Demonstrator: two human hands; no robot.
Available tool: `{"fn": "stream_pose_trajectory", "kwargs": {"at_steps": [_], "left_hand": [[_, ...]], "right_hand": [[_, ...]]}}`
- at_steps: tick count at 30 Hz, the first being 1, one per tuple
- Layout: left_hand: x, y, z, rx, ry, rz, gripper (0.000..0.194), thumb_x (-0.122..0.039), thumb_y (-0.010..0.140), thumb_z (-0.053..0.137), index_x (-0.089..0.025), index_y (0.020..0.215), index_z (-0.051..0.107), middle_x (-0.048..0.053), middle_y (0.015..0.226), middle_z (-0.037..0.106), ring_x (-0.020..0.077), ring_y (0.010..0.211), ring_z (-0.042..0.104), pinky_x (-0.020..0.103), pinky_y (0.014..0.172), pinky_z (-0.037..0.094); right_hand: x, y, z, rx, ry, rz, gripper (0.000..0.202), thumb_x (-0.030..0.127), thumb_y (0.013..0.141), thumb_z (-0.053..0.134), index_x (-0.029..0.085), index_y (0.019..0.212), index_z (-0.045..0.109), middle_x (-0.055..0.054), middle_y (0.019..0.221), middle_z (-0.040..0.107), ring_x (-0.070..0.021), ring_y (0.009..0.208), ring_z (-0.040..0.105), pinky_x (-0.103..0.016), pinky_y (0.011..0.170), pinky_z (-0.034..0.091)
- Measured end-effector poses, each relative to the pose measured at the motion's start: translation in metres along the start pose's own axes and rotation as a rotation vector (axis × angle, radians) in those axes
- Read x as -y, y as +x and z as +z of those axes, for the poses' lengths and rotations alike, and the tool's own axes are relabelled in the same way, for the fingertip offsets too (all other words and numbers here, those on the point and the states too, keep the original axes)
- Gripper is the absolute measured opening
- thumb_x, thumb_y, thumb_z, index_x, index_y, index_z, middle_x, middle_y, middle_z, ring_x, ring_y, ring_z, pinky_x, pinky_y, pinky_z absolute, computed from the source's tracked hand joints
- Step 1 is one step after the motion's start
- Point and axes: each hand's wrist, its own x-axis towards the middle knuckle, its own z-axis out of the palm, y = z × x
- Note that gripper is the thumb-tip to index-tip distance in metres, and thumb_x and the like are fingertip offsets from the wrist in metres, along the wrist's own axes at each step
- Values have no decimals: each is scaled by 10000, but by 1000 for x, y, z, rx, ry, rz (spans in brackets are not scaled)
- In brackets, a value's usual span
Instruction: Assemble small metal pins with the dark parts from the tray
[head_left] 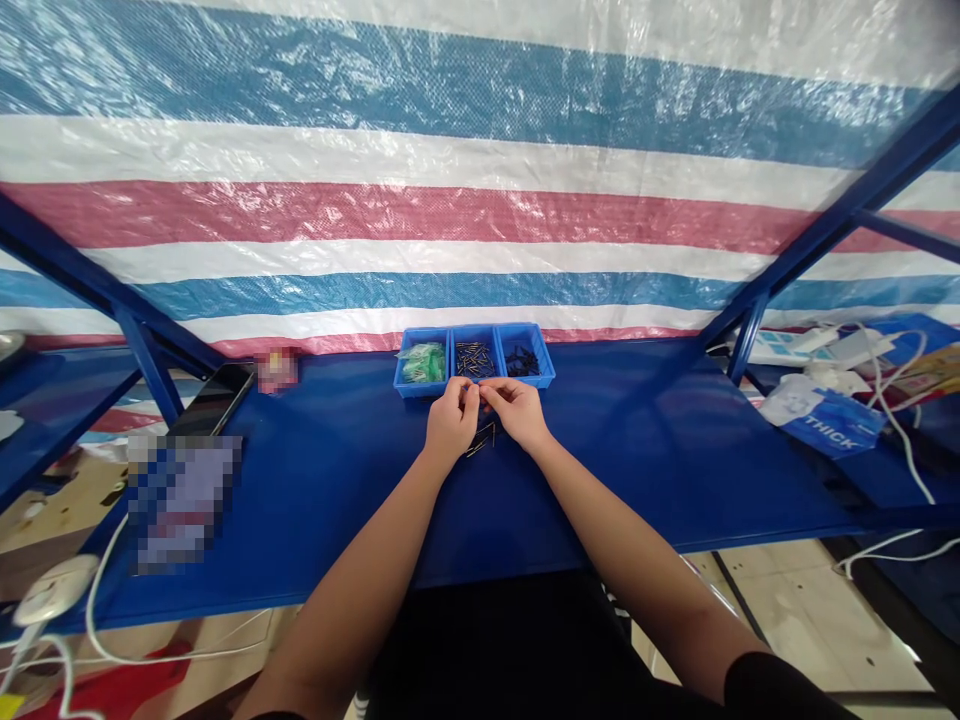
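The fingertips of both hands meet just in front of the tray, pinched narrowly together around something too small to make out; it may be one of the thin dark pins, but the picture does not show it clearly. The left hand [451, 421] curls with its knuckles up, and the right hand [516, 408] mirrors it, thumb and forefinger touching those of the left.

Directly under the hands, between the two wrists, a small loose heap of thin dark metal pins [481, 438] lies on the blue metal shelf surface [660, 450]. Just beyond the fingertips stands a blue plastic three-compartment tray [473, 384]: its left compartment holds green plastic pieces [424, 362], the middle one more dark pins [472, 359], the right one small black parts [522, 362]. The tray's front wall is nearly touching the fingers.

Well apart to the left, a black smartphone [217, 398] lies flat near the shelf edge, with white cables [97, 610] trailing below it. Far to the right, a white and blue packet marked THICK [825, 415] lies among more white cords. A red, white and blue striped plastic tarpaulin [450, 200] hangs behind the shelf, framed by blue metal struts [825, 225].
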Motion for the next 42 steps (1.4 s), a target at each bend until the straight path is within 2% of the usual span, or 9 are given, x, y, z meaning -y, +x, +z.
{"fn": "stream_pose_trajectory", "kwargs": {"at_steps": [4, 11, 16, 22, 25, 28, 33, 36, 42], "left_hand": [[0, -1, 5, 1, -107, -18, 248, -422, 963, 452, -214, 1048, 556, 12, 742, 661, 147, 650, 620, 257, 632, 447], [0, 2, 4, -44, -30, -24, 378, -453, 983, 399, -190, 769, 567, -8, 667, 601, 111, 614, 535, 231, 608, 385], [0, 3, 4, -34, -63, -55, 426, -456, 992, 372, -184, 717, 550, -10, 631, 572, 107, 597, 515, 231, 590, 367], [1, 3, 4, -68, -101, -96, 435, -443, 999, 343, -184, 710, 540, -11, 623, 561, 103, 567, 498, 235, 600, 372], [1, 3, 3, -103, -85, -97, 415, -425, 998, 350, -186, 720, 544, -12, 632, 569, 104, 566, 497, 235, 610, 375], [0, 4, 2, -149, -68, -83, 407, -405, 1000, 346, -187, 714, 539, -6, 649, 580, 109, 593, 514, 235, 630, 381], [0, 4, 1, -190, -62, -82, 410, -405, 999, 356, -191, 701, 538, -6, 632, 568, 113, 594, 515, 239, 639, 385], [1, 4, 1, -180, -75, -83, 416, -412, 1002, 347, -193, 707, 543, -1, 644, 578, 112, 589, 516, 239, 632, 388], [3, 3, 3, -140, -116, -101, 405, -426, 995, 353, -199, 715, 538, -3, 619, 566, 112, 562, 505, 233, 598, 390]], "right_hand": [[-1, 2, -2, -6, 48, 12, 359, 490, 742, 742, 169, 902, 735, -54, 775, 721, -161, 648, 648, -310, 635, 561], [1, 0, 1, 19, 123, 15, 334, 443, 737, 770, 160, 911, 739, -33, 729, 699, -136, 629, 623, -279, 604, 545], [4, -1, 3, 20, 219, 54, 317, 422, 730, 783, 162, 906, 740, -22, 716, 685, -117, 614, 608, -259, 582, 532], [6, 0, 3, 2, 308, 117, 354, 441, 718, 787, 159, 923, 726, -39, 793, 703, -113, 640, 618, -252, 590, 534], [7, -1, 3, 27, 305, 115, 473, 430, 719, 784, 193, 1113, 675, -77, 1044, 718, -148, 759, 672, -287, 653, 568], [9, -3, 0, 76, 146, 28, 576, 409, 782, 718, 245, 1310, 556, -90, 1240, 662, -163, 806, 686, -310, 654, 569], [19, -6, -13, 181, -485, -210, 175, 275, 875, 584, 196, 989, 690, -32, 876, 715, -126, 714, 618, -289, 714, 505], [28, -6, -26, 397, -672, -201, 140, 256, 829, 642, 190, 944, 688, -23, 859, 696, -127, 728, 608, -262, 674, 470], [33, -4, -42, 601, -728, -83, 407, 343, 678, 811, 203, 1031, 665, -9, 884, 661, -135, 744, 588, -241, 638, 458]]}}
